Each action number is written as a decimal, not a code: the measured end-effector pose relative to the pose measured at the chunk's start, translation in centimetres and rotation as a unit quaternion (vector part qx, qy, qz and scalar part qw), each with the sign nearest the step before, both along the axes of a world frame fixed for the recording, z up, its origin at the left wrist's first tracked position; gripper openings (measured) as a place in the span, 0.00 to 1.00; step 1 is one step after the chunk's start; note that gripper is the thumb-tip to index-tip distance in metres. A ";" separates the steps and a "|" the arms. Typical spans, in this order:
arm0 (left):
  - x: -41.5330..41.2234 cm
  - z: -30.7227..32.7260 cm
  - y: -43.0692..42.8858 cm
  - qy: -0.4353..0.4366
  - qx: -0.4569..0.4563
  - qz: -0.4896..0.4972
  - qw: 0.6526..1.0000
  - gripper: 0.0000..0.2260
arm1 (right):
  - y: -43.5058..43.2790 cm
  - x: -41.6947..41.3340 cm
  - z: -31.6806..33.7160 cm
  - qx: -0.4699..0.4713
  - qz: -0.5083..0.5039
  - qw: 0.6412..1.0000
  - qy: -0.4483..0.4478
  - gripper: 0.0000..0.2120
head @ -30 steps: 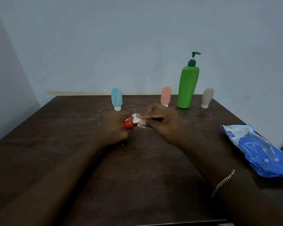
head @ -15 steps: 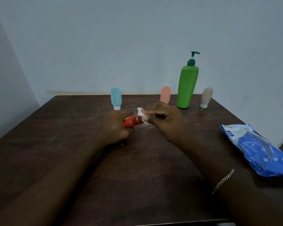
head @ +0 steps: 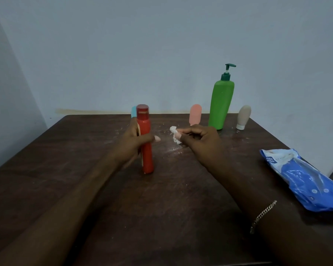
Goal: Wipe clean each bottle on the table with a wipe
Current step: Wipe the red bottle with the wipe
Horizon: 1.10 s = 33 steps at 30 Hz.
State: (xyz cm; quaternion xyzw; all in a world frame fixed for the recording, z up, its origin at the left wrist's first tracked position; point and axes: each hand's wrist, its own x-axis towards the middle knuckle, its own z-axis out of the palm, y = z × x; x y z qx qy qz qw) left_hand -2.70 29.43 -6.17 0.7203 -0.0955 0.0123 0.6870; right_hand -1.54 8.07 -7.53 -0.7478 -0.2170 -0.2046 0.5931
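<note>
red bottle (head: 146,143) is upright near the middle of the dark brown table (head: 85,169), base at the tabletop, the left hand (head: 132,144) curled round its side. the right hand (head: 202,144) pinches a crumpled white wipe (head: 174,134) near it, not touching. the scuffed wood shows pale smears. a bare blue-grey wall (head: 161,45) rises behind; a blue wipes pack (head: 306,179) lies at the right edge.

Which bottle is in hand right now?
The red cylindrical bottle, gripped upright by the left hand. The green pump bottle, small blue bottle, small pink bottle and small grey bottle stand free near the far edge of the table.
</note>
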 end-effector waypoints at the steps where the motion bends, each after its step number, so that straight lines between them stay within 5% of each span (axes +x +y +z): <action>1: 0.1 -0.1 0.4 0.024 -0.077 -0.006 0.997 0.28 | 0.0 -0.1 0.0 0.005 0.002 1.000 0.007 0.08; 5: 0.8 -0.1 2.1 0.101 -0.295 -0.006 0.950 0.28 | 0.0 -0.3 0.1 0.016 0.017 0.999 0.022 0.07; 7: 1.1 -0.4 2.5 0.127 -0.354 -0.007 0.927 0.17 | 0.1 -0.4 0.2 0.026 0.029 0.999 0.019 0.07; 10: 1.2 -0.8 2.4 0.162 -0.420 0.002 0.893 0.20 | 0.0 -0.6 0.4 0.022 0.019 1.000 -0.009 0.09; 25: 1.1 -1.5 1.2 0.196 -0.435 0.003 0.879 0.25 | 0.7 -1.7 0.6 -0.097 -0.037 0.988 -0.114 0.13; 29: 1.1 -1.9 0.7 0.196 -0.425 -0.003 0.884 0.28 | 1.2 -1.9 0.8 -0.186 -0.027 0.959 -0.211 0.09; 33: 0.9 -1.9 1.2 0.193 -0.441 0.004 0.876 0.29 | 0.0 -1.2 0.7 -0.266 -0.048 0.940 -0.209 0.07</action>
